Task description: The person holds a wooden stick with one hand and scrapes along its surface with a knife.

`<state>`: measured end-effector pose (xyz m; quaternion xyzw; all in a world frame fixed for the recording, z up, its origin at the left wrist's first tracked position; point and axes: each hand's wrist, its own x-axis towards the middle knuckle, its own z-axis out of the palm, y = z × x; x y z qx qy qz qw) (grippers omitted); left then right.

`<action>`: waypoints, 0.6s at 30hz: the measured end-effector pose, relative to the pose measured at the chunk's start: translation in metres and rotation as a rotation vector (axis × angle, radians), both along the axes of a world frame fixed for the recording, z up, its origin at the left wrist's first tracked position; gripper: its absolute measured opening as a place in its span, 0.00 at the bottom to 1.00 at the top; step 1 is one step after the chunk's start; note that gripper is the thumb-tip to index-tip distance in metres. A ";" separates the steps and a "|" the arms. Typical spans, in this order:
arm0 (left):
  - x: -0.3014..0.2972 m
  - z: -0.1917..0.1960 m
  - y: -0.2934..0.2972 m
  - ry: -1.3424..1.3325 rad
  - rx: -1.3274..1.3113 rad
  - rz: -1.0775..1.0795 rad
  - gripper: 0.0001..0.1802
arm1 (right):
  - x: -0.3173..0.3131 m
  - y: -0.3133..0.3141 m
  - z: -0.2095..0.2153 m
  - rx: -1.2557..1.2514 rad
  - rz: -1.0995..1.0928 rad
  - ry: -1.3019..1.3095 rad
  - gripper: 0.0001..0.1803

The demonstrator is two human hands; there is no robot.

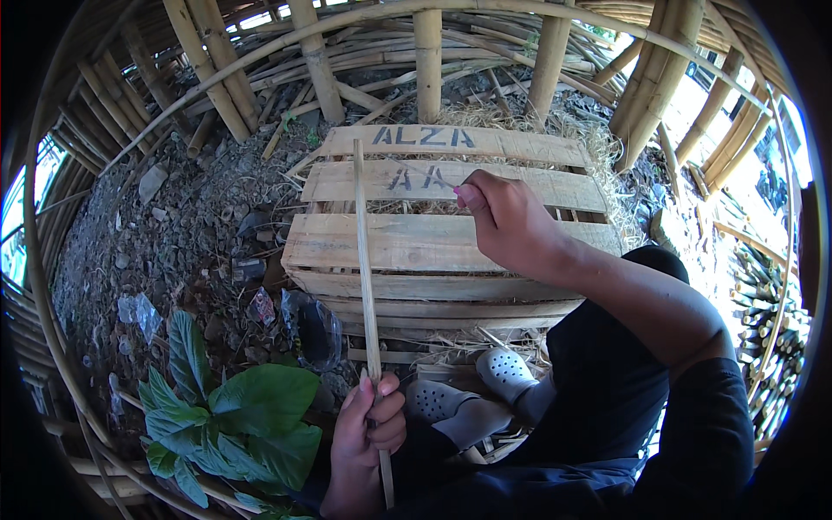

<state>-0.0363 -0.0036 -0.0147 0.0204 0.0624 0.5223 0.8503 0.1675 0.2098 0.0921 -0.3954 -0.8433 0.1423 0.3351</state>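
Observation:
My left hand [368, 420] is wrapped round a long, thin bamboo strip [364, 251] near its lower end. The strip stands nearly straight up the view and crosses in front of the left part of a slatted wooden crate [407, 243]. Over the right half of the crate, my right hand [507, 217] is closed, thumb and fingers pressed together, apart from the strip. A small pinkish spot shows at its fingertips; whether that is a nail or something held, I cannot make out.
A leafy green plant [251, 416] grows at the lower left. Clear plastic scraps [139, 314] and stones lie on the dirt. Bamboo posts [428, 65] stand beyond the crate, with straw around it. Cut bamboo poles [763, 321] are stacked at right. My grey clogs [507, 373] are by the crate.

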 end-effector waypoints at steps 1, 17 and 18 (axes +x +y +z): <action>-0.001 0.001 -0.001 -0.046 0.000 0.005 0.16 | 0.000 0.000 0.000 -0.008 0.041 0.017 0.13; 0.030 -0.014 0.008 -0.266 -0.257 -0.066 0.16 | -0.015 -0.061 -0.050 0.380 0.270 -0.333 0.22; 0.030 -0.014 0.007 -0.277 -0.250 -0.066 0.16 | -0.017 -0.064 -0.049 0.378 0.274 -0.332 0.22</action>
